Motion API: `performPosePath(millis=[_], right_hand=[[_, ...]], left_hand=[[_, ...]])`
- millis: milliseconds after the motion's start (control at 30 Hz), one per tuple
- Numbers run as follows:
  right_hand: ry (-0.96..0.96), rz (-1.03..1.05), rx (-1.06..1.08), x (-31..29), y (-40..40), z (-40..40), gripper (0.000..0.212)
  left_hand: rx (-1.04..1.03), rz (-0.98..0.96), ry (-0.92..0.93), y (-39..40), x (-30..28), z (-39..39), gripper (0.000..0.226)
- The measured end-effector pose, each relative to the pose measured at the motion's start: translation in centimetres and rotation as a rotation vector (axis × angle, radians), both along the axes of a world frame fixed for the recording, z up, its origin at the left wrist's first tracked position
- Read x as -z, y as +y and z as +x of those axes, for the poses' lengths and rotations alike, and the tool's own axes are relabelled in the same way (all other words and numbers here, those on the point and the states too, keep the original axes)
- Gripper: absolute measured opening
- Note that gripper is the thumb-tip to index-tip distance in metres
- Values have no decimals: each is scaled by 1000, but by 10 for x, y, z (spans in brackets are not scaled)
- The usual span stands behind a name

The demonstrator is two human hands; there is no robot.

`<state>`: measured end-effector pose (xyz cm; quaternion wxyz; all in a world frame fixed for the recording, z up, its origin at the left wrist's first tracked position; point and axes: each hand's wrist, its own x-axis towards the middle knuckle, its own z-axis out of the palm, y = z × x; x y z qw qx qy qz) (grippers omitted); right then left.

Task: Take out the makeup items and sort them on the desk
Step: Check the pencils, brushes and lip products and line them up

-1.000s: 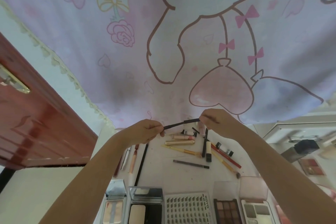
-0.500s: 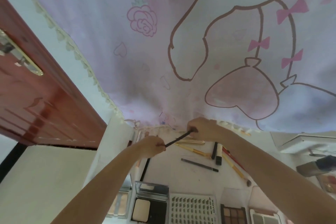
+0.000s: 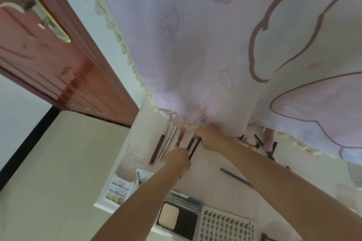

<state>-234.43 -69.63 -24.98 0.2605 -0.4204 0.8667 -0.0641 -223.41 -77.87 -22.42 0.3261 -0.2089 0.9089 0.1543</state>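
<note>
A thin black makeup pencil (image 3: pixel 194 149) is held at both ends: my left hand (image 3: pixel 177 159) grips its near end and my right hand (image 3: pixel 210 137) pinches its far end. It hovers low over the white desk (image 3: pixel 213 170), beside a second dark pencil (image 3: pixel 189 144). To the left lies a row of slim items: a brown pencil (image 3: pixel 156 149), a silver tube (image 3: pixel 168 145) and a reddish stick (image 3: pixel 180 136). Another dark pencil (image 3: pixel 236 177) lies alone to the right.
A powder compact (image 3: pixel 177 217), a pastel palette (image 3: pixel 117 189) and a false-lash tray (image 3: pixel 225 226) sit at the desk's near edge. Several black items (image 3: pixel 263 145) lie at the back right. A pink cartoon cloth (image 3: pixel 225 45) hangs behind; a red door (image 3: pixel 49 55) stands at the left.
Both hands carried the black pencil to the left and down toward the row of slim items at the desk's back left. The pencil turned from crosswise to nearly lengthwise. The camera swung left.
</note>
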Motion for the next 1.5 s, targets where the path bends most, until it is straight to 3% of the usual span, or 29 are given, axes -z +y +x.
performPosePath(millis=[267,367,500,600,767,867,1133,1500], right_hand=[[-213,-101,132,8,-3,8,34],[-233,-197,232,-9,28,8,25],[-271,-255,502,-32,104,14,14],[-307,-150,691,-35,145,23,16],[-216,246,582,-24,173,43,26],[-166,323,490,-17,181,57,26],[-34,364,323,-4,188,62,25],[-45,106,572,-48,230,40,24]], left_hand=[[-73,-60,23,0,18,12,23],[-62,-86,33,0,16,15,22],[80,-94,105,13,6,11,27],[296,0,78,34,5,0,30],[407,-18,8,63,13,-9,34],[403,-21,30,67,13,-15,40],[366,42,65,60,7,-17,47],[407,-24,77,64,12,-22,47]])
